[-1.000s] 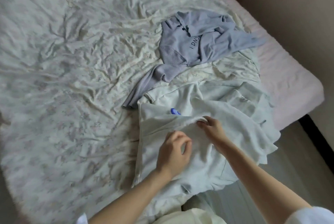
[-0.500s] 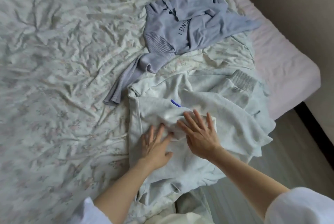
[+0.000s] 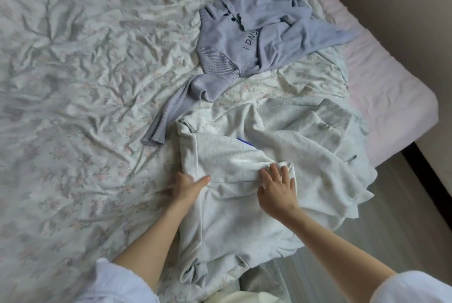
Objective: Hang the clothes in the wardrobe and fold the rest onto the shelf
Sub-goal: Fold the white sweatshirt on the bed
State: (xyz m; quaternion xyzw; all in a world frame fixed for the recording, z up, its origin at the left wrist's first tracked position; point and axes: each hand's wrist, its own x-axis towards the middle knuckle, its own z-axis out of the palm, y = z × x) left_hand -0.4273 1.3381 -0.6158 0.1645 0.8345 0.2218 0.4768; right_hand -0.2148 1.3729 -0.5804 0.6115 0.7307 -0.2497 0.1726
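A pale grey-white sweatshirt [image 3: 244,217] lies partly folded at the near edge of the bed, with a ribbed cuff at its far right and a small blue mark near its middle. My left hand [image 3: 187,185] grips the garment's left folded edge, fingers under the cloth and thumb on top. My right hand [image 3: 276,187] rests flat on the folded-over part, fingers spread, pressing it down. A lilac polo sweater [image 3: 244,41] with dark letters lies crumpled further back on the bed, one sleeve trailing toward the sweatshirt.
The bed is covered by a wrinkled floral sheet [image 3: 85,107]. A pink mattress corner [image 3: 391,97] shows at the right, with the floor [image 3: 391,217] and a beige wall beyond. More pale cloth hangs off the near bed edge by my body.
My left hand slid from the middle of the sweatshirt to its left edge and took hold of it. My right hand stayed flat on the fold, smoothing rightward.
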